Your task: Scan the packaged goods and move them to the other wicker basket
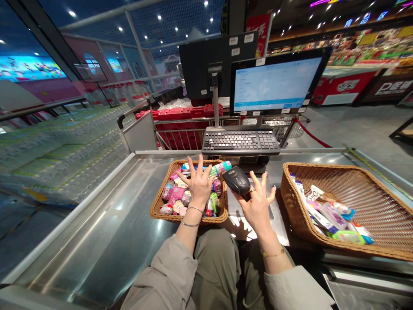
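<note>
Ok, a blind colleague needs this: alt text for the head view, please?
A person's left hand, fingers spread, is over a small basket of colourful packages on a metal counter; the right hand, also spread, is beside a black scanner. A keyboard and a lit screen stand beyond, and a larger basket with more packages sits to the right.

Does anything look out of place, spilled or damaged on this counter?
Nothing looks spilled or damaged. Mildly odd: a colourful tube slants out past the right rim of the smaller basket, while other goods there lie inside. In the larger basket, packets lie bunched toward its left side, so it looks unevenly filled.
</note>
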